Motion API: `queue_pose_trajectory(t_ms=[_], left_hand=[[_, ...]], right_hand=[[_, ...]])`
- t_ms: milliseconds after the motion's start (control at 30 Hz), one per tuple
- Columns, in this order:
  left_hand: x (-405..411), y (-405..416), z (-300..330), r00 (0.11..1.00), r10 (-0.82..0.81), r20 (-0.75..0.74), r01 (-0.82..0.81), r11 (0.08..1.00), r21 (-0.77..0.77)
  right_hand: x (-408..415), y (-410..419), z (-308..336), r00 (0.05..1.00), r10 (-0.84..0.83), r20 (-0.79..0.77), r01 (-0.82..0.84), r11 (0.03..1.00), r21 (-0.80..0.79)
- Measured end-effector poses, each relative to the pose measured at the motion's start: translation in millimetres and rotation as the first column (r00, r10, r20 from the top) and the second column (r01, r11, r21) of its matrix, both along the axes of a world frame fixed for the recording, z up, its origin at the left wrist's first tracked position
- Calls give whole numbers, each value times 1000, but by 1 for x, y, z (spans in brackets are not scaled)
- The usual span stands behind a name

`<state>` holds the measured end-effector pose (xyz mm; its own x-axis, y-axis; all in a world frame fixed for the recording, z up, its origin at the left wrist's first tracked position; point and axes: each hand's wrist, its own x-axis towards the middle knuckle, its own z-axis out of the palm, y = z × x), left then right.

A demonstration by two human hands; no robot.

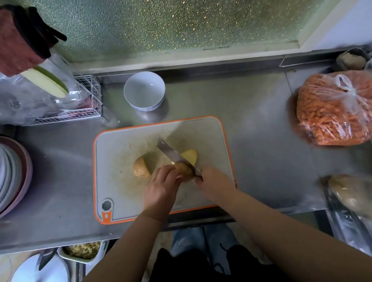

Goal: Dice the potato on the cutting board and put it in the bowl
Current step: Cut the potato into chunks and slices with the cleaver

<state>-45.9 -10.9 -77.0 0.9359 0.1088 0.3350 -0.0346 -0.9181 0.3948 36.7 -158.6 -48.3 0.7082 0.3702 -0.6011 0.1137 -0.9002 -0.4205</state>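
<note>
Both hands work over the cutting board, a grey board with an orange rim lying on the steel bench. The left hand has its fingers curled down onto a potato piece, holding it steady near the middle of the board. The right hand grips the handle of a knife; the handle itself is hidden inside the fist. The blade runs up and to the left from that hand, its edge set across the held potato piece.

Just beyond the blade, on its far side, lie pale yellow slices, overlapping one another and touching the knife. Another potato half sits cut face to the right, just left of the left hand's fingertips and apart from the blade.

A white bowl stands upright on the bench beyond the board's far edge, apart from it, with nothing visible inside.

To the left of the board a stack of plates rests at the bench edge, and behind it a white wire rack holds clear plastic wrapping. A red cloth hangs at the top left. To the right, well apart from the board, lies a knotted clear bag of orange shreds. Another plastic bag sits at the right edge, blurred.
</note>
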Motion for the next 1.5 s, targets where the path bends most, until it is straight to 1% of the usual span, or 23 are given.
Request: queue_pose_trajectory(t_ms=[100,200,367,533,700,800,967,1167,1367,1433,1500], left_hand=[[4,1,-4,1000,-17,-21,17,1000,-6],[4,2,-3,999,-32,-2,32,999,-24],[1,3,-6,998,-49,-29,47,997,-65],[-7,3,-5,999,-42,-16,41,996,-81],[-7,2,-9,1000,-9,-12,9,998,-56],[-6,3,-11,999,8,-37,-9,999,-33],[-5,0,-10,994,51,-101,-58,996,-73],[-5,1,-12,996,42,-73,-52,990,-133],[-5,-1,-13,995,65,-70,-74,987,-145],[-5,-1,-15,997,64,-52,-71,986,-150],[-5,-2,-15,998,59,-26,-62,988,-143]], right_hand=[[-7,1,1,999,2,54,0,999,-42],[-12,9,3,997,25,79,-21,998,-55],[-13,21,3,997,67,35,-65,996,-58],[0,18,4,999,27,-27,-28,1000,-9],[-11,14,17,998,38,56,-38,999,2],[-27,14,32,993,67,92,-65,998,-27],[-36,15,54,978,139,159,-127,988,-84],[-35,16,56,978,170,124,-154,980,-126],[-35,17,47,981,162,109,-146,978,-148],[-33,17,39,985,153,83,-139,979,-147],[-31,18,31,983,180,48,-171,974,-150]])
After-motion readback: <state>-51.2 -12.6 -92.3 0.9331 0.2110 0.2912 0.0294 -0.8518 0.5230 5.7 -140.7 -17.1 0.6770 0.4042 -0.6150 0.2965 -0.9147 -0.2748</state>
